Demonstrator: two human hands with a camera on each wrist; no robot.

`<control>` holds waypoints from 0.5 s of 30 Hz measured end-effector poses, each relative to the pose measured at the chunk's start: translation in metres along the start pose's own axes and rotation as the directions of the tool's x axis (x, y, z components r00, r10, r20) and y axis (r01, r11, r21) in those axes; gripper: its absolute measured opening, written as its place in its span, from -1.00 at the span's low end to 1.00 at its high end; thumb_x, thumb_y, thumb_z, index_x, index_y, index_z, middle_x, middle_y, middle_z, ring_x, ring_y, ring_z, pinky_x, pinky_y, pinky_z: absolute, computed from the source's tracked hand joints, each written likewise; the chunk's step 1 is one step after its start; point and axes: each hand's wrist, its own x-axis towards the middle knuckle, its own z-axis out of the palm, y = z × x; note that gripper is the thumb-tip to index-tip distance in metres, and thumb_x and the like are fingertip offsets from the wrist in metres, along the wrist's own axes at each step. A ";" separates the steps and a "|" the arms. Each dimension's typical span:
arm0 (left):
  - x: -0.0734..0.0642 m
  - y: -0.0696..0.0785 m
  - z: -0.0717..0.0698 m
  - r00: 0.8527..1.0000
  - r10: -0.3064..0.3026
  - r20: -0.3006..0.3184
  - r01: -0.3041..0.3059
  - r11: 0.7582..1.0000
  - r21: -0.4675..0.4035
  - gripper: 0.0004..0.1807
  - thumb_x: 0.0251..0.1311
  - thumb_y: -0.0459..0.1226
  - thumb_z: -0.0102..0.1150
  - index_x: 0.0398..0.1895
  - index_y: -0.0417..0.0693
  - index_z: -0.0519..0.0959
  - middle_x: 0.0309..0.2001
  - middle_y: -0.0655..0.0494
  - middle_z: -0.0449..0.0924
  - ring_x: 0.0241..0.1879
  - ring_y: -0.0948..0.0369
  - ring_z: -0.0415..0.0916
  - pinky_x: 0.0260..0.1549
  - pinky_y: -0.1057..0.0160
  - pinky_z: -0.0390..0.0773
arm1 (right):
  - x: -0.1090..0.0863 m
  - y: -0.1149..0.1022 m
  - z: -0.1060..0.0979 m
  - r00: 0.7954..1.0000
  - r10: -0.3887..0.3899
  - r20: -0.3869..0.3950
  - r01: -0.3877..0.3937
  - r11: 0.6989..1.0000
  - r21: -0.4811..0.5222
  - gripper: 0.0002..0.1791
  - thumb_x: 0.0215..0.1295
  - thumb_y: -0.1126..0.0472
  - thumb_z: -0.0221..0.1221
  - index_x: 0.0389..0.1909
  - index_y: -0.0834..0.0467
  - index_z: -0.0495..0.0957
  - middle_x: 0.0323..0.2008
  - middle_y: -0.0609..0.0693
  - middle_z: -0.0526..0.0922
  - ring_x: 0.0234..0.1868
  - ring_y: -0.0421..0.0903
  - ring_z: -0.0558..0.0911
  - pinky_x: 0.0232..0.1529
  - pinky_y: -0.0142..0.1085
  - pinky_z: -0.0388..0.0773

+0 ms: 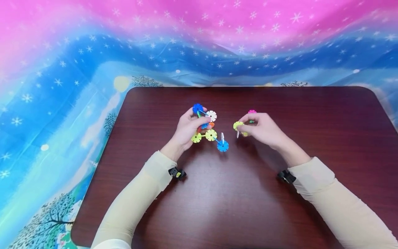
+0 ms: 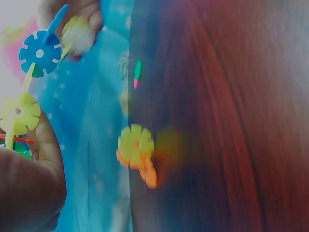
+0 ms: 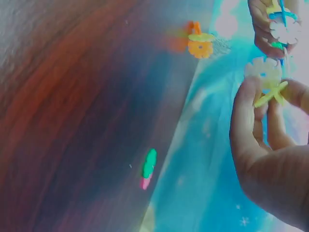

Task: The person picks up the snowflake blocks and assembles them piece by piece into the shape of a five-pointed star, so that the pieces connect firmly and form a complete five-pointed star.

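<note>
Near the middle of the head view, my left hand (image 1: 183, 133) grips a linked chain of notched plastic discs, among them a dark blue disc (image 1: 197, 108), a white disc (image 1: 211, 116) and yellow discs (image 1: 211, 135). At the chain's free end hangs a light blue disc (image 1: 223, 146) with a whitish disc (image 1: 222, 137) seen edge-on. To the right, apart from the chain, my right hand (image 1: 264, 129) pinches a small cluster of yellow discs (image 1: 238, 125) and a whitish disc (image 3: 263, 72) between thumb and fingers. My fingers hide parts of both pieces.
A pink and green disc piece (image 3: 149, 166) lies on the dark wooden table (image 1: 174, 214), beyond my right hand. Another piece of yellow and orange discs (image 2: 136, 145) also lies on the table. A printed snowflake cloth (image 1: 199, 52) hangs behind the table's far edge.
</note>
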 end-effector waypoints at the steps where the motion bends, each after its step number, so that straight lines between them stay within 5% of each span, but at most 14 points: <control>1: -0.002 -0.001 0.004 1.000 -0.002 0.017 0.002 1.000 -0.011 -0.65 0.29 -0.42 0.36 0.11 -0.22 0.53 -0.29 -0.02 0.69 -0.43 0.16 0.72 -0.18 0.19 0.75 | -0.001 -0.001 -0.002 0.998 -0.012 -0.058 0.012 1.000 -0.001 -0.74 0.36 0.15 0.38 -0.08 0.25 0.71 -0.23 0.13 0.75 -0.28 0.07 0.73 -0.16 -0.18 0.70; 4: -0.006 -0.003 0.015 0.998 -0.008 0.057 0.010 0.999 -0.031 -0.67 0.29 -0.46 0.34 0.06 -0.23 0.50 -0.32 -0.04 0.69 -0.44 0.14 0.73 -0.18 0.15 0.75 | -0.006 -0.003 -0.004 0.974 -0.053 -0.219 0.064 0.997 0.042 -0.73 0.32 0.12 0.42 -0.12 0.23 0.71 -0.30 -0.07 0.77 -0.34 -0.10 0.72 -0.27 -0.30 0.65; 7: -0.010 -0.005 0.024 0.996 -0.004 0.085 0.005 1.000 -0.019 -0.66 0.29 -0.46 0.35 0.07 -0.27 0.48 -0.32 -0.06 0.68 -0.43 0.12 0.74 -0.16 0.12 0.75 | -0.009 -0.004 -0.002 0.938 -0.087 -0.334 0.156 0.970 0.187 -0.75 0.30 0.22 0.43 -0.10 0.27 0.70 -0.34 -0.09 0.77 -0.38 -0.19 0.72 -0.32 -0.36 0.68; 12: -0.013 -0.007 0.034 0.996 0.005 0.093 -0.008 1.000 0.028 -0.67 0.26 -0.44 0.39 0.01 -0.25 0.47 -0.31 -0.08 0.70 -0.38 0.10 0.76 -0.14 0.10 0.75 | -0.013 -0.005 0.003 0.902 -0.133 -0.412 0.314 0.856 0.411 -0.77 0.25 0.48 0.37 -0.08 0.31 0.73 -0.39 -0.02 0.77 -0.45 -0.11 0.75 -0.30 -0.30 0.74; 15: -0.014 -0.008 0.037 0.996 0.010 0.090 -0.014 0.998 0.054 -0.68 0.25 -0.43 0.41 -0.03 -0.22 0.50 -0.30 -0.09 0.71 -0.36 0.09 0.76 -0.17 0.12 0.75 | -0.015 -0.004 0.006 0.892 -0.149 -0.427 0.343 0.838 0.424 -0.77 0.24 0.51 0.36 -0.09 0.30 0.75 -0.39 -0.02 0.77 -0.47 -0.13 0.75 -0.31 -0.29 0.74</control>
